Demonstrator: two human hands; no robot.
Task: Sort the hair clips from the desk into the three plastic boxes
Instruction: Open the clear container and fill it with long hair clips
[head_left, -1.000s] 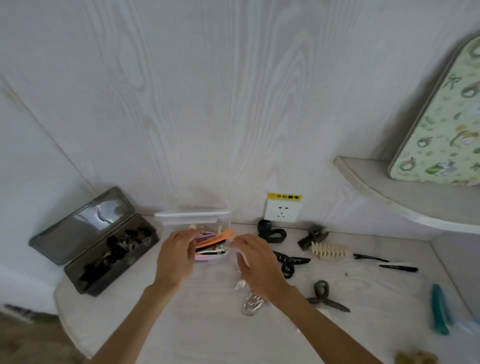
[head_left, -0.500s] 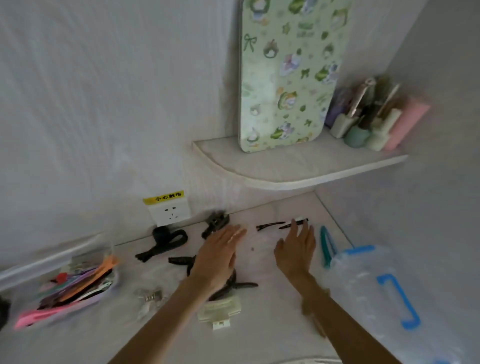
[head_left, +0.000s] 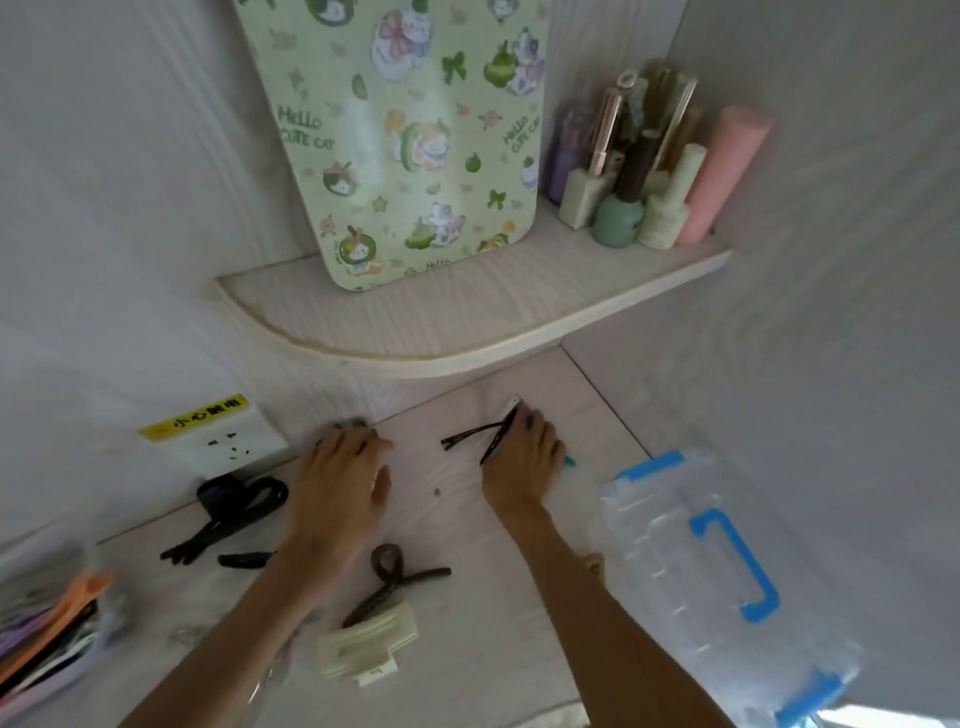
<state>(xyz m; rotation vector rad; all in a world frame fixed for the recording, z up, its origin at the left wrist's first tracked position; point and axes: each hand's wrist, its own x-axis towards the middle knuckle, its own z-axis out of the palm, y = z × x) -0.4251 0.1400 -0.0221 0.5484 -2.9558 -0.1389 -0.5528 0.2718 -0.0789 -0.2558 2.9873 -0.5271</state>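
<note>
Right hand (head_left: 519, 462) pinches thin black hairpins (head_left: 470, 436) mid-frame, prob. for sorting; left hand (head_left: 340, 486) flat, fingers spread over grey claw clip (head_left: 347, 425).

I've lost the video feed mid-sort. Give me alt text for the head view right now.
Both hands reach to the back of the white desk: the right hand lifts thin black hair pins, and the left hand covers a dark clip by the wall. Black clips and a cream claw clip still lie loose; a clear blue-handled box sits at right.
</note>
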